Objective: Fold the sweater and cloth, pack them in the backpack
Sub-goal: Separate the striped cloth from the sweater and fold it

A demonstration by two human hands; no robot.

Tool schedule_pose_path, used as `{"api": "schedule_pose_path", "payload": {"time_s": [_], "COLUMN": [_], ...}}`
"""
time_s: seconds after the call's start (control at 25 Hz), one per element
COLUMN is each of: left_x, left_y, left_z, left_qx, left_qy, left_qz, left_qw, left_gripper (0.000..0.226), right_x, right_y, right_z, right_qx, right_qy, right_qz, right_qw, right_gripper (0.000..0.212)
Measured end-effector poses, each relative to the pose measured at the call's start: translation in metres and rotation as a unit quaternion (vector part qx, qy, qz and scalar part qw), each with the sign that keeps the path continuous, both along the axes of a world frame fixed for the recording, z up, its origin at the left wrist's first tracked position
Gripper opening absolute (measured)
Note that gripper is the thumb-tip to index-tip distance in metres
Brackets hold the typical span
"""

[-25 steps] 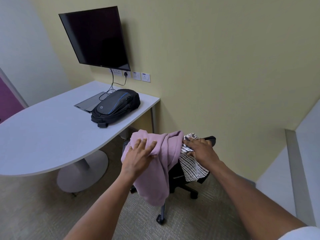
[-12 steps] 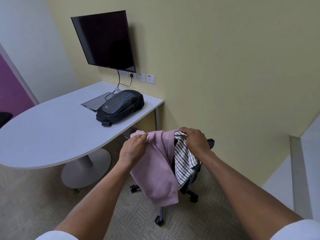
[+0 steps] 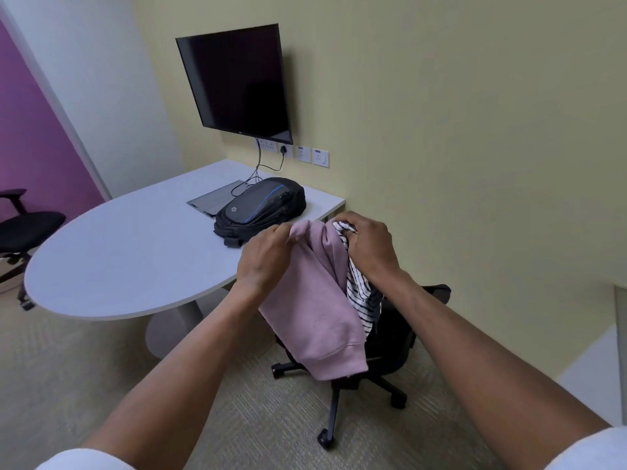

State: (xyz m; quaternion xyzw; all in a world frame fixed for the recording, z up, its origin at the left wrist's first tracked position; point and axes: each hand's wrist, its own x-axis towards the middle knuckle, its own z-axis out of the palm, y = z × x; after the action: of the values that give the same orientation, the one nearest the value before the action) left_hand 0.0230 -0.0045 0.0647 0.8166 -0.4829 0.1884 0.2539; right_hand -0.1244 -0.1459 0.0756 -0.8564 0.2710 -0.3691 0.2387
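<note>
Nearest, both hands hold the clothes up above the office chair (image 3: 390,347): the left hand (image 3: 263,257) pinches the pink sweater (image 3: 310,307) at its top edge, and the right hand (image 3: 368,247) grips the striped cloth (image 3: 359,290), probably to carry both over for folding. Beyond the chair, the backpack (image 3: 259,206) lies closed on the desk (image 3: 129,252), under the wall screen (image 3: 237,81).

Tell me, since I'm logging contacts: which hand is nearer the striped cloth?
Right. The right hand grips the striped cloth; the left hand pinches the pink sweater beside it.
</note>
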Motion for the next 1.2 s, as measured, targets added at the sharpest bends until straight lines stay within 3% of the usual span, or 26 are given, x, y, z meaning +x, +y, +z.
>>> {"api": "schedule_pose_path", "payload": {"time_s": [0.44,1.2], "left_x": [0.13,0.398], "left_y": [0.068,0.2], "left_z": [0.042,0.027], "left_qx": [-0.074,-0.085], "left_qy": [-0.015,-0.006], "left_qz": [0.016,0.09], "left_qw": [0.997,0.992], "left_gripper": [0.026,0.026], "right_x": [0.147,0.441], "right_y": [0.066,0.185], "right_z": [0.041,0.029], "right_qx": [-0.04,-0.01], "right_qy": [-0.059,-0.07], "right_qz": [0.014,0.108], "right_qw": [0.997,0.992], "right_gripper": [0.034,0.045]}}
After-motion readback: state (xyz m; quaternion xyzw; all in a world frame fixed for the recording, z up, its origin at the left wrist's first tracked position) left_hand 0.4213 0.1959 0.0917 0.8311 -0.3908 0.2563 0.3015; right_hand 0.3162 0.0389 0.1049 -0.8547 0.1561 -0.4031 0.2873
